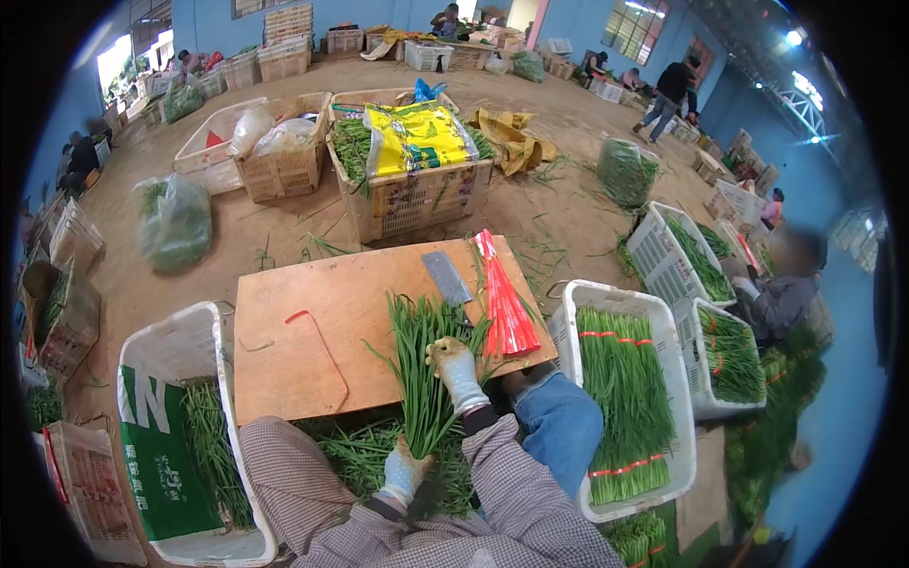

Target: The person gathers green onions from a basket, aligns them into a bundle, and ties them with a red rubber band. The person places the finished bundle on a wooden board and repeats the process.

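Note:
My left hand [405, 474], in a pale knitted glove with a soiled palm side, is closed around the lower end of a bunch of long green leafy stalks [425, 397]. The leaves reach up over the near edge of a wooden board [284, 369]. My right hand [452, 369], gloved alike, lies against the right side of the bunch with its fingers curled; whether it grips any stalks is hard to tell. Beyond it on the board are a grey flat slab [447, 277] and a fan of red ties [505, 305]. One loose red tie [323, 355] lies bent at the left.
Right of the board, a white crate [682, 369] holds bundles with red bands. At left stands another white crate [231, 426] with loose stalks and a green sack. Loose greens [355, 447] lie below the board. A large crate [419, 206] stands beyond; a co-worker [781, 305] sits at right.

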Action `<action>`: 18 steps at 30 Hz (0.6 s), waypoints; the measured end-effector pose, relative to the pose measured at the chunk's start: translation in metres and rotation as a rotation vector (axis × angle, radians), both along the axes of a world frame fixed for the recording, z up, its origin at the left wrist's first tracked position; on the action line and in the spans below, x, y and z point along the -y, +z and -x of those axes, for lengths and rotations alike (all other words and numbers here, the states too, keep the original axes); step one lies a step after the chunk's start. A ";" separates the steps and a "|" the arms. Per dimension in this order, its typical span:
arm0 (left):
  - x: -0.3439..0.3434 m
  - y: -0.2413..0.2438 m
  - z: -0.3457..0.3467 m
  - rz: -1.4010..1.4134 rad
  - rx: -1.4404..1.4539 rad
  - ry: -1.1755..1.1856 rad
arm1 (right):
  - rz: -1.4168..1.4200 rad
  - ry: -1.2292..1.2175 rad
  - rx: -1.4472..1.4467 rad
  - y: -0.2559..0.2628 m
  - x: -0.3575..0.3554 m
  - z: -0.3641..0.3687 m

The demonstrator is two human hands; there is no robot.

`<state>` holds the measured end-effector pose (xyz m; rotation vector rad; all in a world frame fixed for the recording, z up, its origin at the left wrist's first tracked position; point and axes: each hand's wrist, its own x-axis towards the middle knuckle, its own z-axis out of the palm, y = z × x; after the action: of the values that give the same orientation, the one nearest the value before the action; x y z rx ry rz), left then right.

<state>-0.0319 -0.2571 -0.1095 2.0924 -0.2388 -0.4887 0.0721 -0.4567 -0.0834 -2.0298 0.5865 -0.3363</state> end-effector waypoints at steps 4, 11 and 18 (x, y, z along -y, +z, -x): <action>-0.011 -0.017 -0.013 0.246 0.065 -0.072 | -0.670 0.016 0.168 0.015 0.002 0.013; -0.010 0.051 -0.027 0.687 -0.612 -0.238 | -0.806 -0.367 0.576 0.056 0.084 0.062; -0.046 0.083 -0.071 1.173 -0.877 -0.281 | 0.229 0.222 -0.648 0.025 0.069 0.100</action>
<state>0.0390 -0.2112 -0.0262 0.6069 -0.2117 -1.0571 -0.0283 -0.5256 -0.0580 -2.4008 0.7220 0.4263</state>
